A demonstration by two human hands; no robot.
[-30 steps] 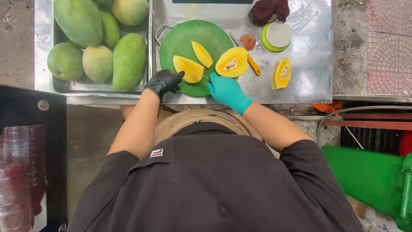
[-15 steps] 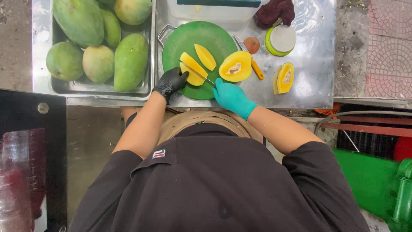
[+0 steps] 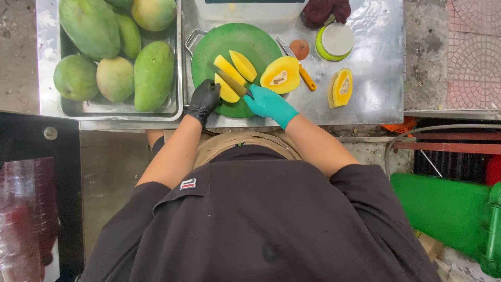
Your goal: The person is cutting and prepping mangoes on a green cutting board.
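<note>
A steel tray at the upper left of the frame holds whole green mangoes. Right of it, at top centre, a round green cutting board carries two peeled yellow mango slices: the nearer mango slice lies under the knife, its flesh smooth and bright. The right hand, in a teal glove, is closed around the knife's handle. The left hand, black-gloved, presses fingertips against the slice's lower end.
</note>
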